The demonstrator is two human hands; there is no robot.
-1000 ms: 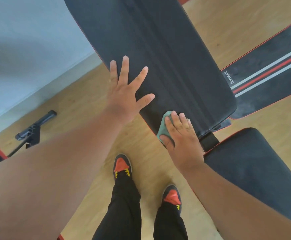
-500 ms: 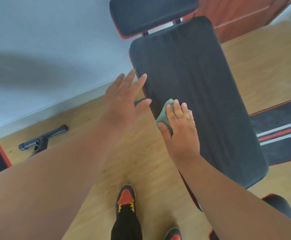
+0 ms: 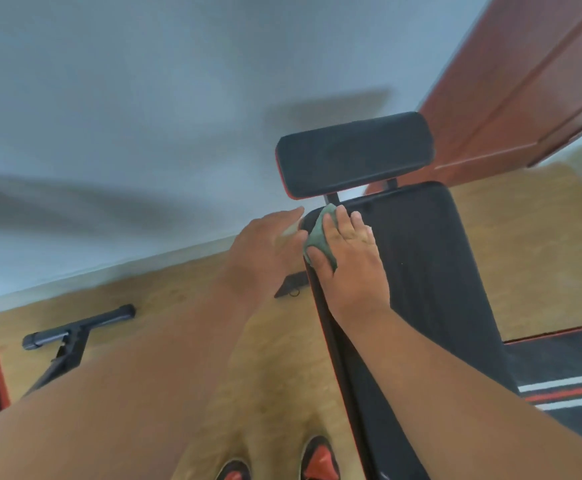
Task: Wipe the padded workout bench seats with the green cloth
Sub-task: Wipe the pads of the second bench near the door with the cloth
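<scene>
Crumpled green cloth (image 3: 320, 233) on padded bench (image 3: 421, 271)

Green cloth (image 3: 318, 237) bunched at long black bench pad's (image 3: 421, 278) top-left corner — smaller headrest pad (image 3: 355, 154) just beyond.

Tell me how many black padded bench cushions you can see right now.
2: the long pad under the right hand and green cloth, and the small headrest pad beyond it by the wall. Others may lie outside the frame.

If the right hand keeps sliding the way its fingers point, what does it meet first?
Probably the post under the small headrest pad, just past the long pad's far edge; the right hand presses the green cloth. Depth unclear.
</scene>
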